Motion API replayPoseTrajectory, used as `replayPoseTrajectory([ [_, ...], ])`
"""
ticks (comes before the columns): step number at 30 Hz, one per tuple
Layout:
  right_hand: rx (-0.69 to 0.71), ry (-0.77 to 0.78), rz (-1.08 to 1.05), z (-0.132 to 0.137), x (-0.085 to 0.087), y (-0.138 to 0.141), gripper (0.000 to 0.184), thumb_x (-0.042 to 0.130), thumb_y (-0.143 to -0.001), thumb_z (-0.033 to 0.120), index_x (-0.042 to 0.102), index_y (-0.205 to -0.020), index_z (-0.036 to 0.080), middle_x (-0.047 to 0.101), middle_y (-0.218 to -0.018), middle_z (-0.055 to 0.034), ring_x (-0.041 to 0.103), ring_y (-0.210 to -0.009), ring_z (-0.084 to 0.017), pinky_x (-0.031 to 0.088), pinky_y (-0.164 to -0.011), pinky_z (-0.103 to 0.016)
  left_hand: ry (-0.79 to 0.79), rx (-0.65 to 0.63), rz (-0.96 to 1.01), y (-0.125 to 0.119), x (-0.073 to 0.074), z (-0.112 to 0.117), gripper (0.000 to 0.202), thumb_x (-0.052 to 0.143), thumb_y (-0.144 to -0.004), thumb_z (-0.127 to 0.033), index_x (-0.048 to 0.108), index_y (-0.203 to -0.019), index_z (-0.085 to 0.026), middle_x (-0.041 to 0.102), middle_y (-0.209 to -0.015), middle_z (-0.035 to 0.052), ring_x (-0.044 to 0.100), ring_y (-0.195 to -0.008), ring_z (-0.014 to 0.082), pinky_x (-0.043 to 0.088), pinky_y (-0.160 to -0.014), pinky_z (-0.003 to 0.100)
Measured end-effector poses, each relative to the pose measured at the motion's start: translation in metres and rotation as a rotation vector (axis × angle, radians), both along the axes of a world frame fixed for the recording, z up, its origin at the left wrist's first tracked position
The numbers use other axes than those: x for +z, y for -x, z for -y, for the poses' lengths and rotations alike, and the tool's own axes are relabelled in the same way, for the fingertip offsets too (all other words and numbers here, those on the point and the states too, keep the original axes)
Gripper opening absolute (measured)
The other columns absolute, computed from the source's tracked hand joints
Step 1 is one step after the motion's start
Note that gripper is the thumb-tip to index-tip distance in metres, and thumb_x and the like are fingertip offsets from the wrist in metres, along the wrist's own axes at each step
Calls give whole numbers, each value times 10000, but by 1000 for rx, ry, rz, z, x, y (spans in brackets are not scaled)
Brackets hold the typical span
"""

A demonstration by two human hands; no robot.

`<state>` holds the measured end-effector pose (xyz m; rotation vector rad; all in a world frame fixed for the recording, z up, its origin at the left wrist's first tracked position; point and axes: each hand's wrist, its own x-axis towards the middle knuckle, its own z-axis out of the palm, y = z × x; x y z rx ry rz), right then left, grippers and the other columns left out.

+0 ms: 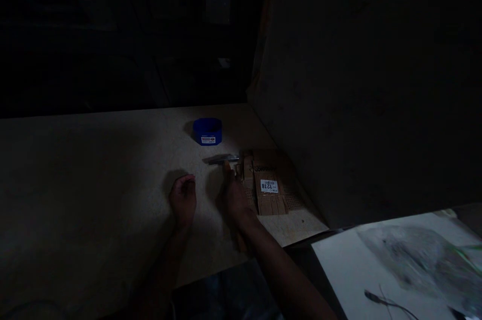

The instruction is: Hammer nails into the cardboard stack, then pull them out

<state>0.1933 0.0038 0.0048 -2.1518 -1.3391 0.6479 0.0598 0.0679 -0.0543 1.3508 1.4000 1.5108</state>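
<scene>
The scene is very dark. My left hand point(183, 198) rests on the pale tabletop point(94, 169) with its fingers curled inward; nothing shows in them. My right hand point(232, 195) reaches forward, fingertips at a small grey metal piece point(224, 160) lying on the table; whether it grips the piece I cannot make out. Just right of that hand lies a brown cardboard packet point(270, 184) with a white label reading 1218. A low blue round container point(207, 131) with a small label stands farther back.
A large dark upright panel point(361, 99) rises at the right, right behind the packet. At the lower right is a white sheet point(350, 270) with a blurred clear bag and a thin wire on it. The background is black.
</scene>
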Motion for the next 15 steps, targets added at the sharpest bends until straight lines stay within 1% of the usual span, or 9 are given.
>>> replayPoseTrajectory([
  [3, -37, -25, -15, -9, -6, -6, 766, 505, -700, -42, 359, -1448, 38, 553, -1328, -285, 634, -1134, -310, 519, -892, -398, 19, -5, -2, -2, 1, 1, 165, 614, -763, -307, 668, -856, -181, 702, -866, 55, 660, -816, 188, 545, -773, 336],
  [6, -35, -7, -19, -15, -6, -9, 788, 500, -695, -47, 350, -1463, 41, 576, -1296, -278, 631, -1130, -308, 516, -889, -394, 8, -14, -2, -3, 2, 2, 153, 605, -763, -298, 668, -842, -184, 702, -860, 52, 662, -814, 187, 546, -776, 335],
  [11, -64, 38, -9, -18, -1, -7, 720, 466, -735, -51, 384, -1447, 15, 561, -1282, -287, 634, -1120, -309, 511, -877, -372, 20, -25, -4, -3, 1, 2, 153, 598, -766, -290, 668, -849, -182, 701, -858, 56, 661, -807, 190, 551, -769, 338],
  [13, -75, 45, -2, -18, 1, -7, 750, 460, -742, -51, 361, -1479, 53, 525, -1326, -275, 631, -1122, -303, 511, -876, -371, 33, -29, 4, -2, 0, 1, 165, 606, -757, -297, 672, -858, -183, 705, -859, 54, 665, -814, 193, 548, -783, 347],
  [15, -76, 31, 11, -17, 2, -7, 820, 457, -734, -63, 314, -1522, 112, 484, -1376, -254, 615, -1149, -295, 503, -896, -376, 36, -30, 11, -2, -2, 0, 173, 606, -751, -303, 675, -861, -188, 710, -865, 51, 667, -822, 196, 544, -799, 355],
])
